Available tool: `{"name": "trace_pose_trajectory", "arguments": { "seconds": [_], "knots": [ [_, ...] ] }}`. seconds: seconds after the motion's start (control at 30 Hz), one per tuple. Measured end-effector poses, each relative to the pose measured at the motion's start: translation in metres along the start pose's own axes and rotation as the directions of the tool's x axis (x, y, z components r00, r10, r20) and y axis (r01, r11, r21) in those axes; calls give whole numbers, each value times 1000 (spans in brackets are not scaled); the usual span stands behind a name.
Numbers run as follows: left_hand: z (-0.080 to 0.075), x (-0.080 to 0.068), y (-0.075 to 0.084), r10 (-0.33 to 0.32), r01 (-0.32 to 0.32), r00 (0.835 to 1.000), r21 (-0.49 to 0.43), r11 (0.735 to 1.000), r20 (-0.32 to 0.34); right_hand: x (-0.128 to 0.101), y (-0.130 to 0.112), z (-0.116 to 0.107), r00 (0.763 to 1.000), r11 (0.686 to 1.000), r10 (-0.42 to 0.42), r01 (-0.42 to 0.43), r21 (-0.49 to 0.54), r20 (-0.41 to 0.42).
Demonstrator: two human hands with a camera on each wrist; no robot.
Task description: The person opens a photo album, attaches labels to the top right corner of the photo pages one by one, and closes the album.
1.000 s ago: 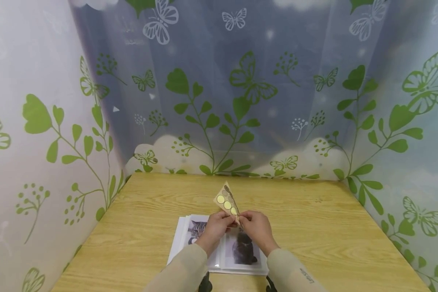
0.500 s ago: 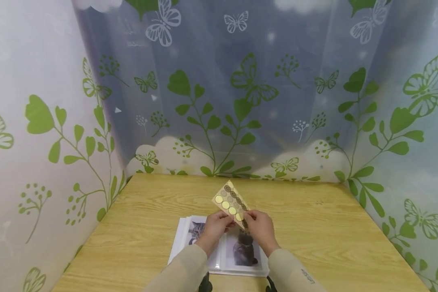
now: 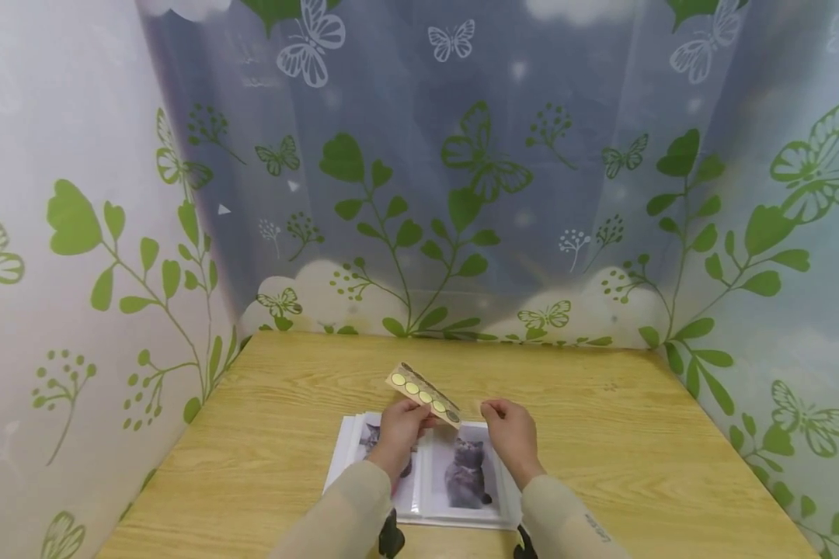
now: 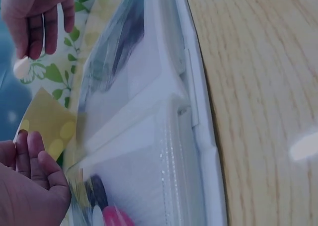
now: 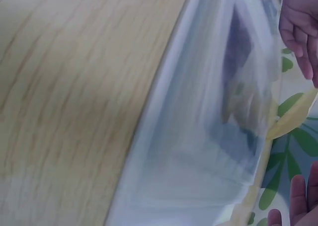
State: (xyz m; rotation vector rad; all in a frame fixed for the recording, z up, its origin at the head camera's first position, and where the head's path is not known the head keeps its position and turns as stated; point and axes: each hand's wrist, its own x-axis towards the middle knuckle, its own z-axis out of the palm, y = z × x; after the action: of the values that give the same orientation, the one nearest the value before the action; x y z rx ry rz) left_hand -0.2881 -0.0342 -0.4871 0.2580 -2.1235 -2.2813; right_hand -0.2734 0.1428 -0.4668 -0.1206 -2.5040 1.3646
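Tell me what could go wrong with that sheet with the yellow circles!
The right hand pinches a small round piece, probably a sticker, so it might cling to the fingers or drop. The left hand holds the sheet by its edge, so the rest could bend or slip. The open album lies close by, so a dropped sticker might land on the cat photo page.

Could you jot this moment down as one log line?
left hand: holds sheet | right hand: pinches sticker | album: open on table
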Motion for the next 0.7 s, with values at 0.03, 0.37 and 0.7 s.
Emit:
{"name": "trace_pose_trajectory", "arguments": {
  "seconds": [0.03,0.37,0.7],
  "knots": [
    [0,1,0,-8,8,1000,2,1000,-12,-1,1,-1,1000,1000,-3,3,-8,3],
    [-4,10,4,-85,84,992,14,996,92,-7,8,-1,999,997,-20,23,-67,39],
    [-6,17,10,-182,146,960,171,974,214,-5,15,2,999,995,-3,7,-96,36]
  ]
}}
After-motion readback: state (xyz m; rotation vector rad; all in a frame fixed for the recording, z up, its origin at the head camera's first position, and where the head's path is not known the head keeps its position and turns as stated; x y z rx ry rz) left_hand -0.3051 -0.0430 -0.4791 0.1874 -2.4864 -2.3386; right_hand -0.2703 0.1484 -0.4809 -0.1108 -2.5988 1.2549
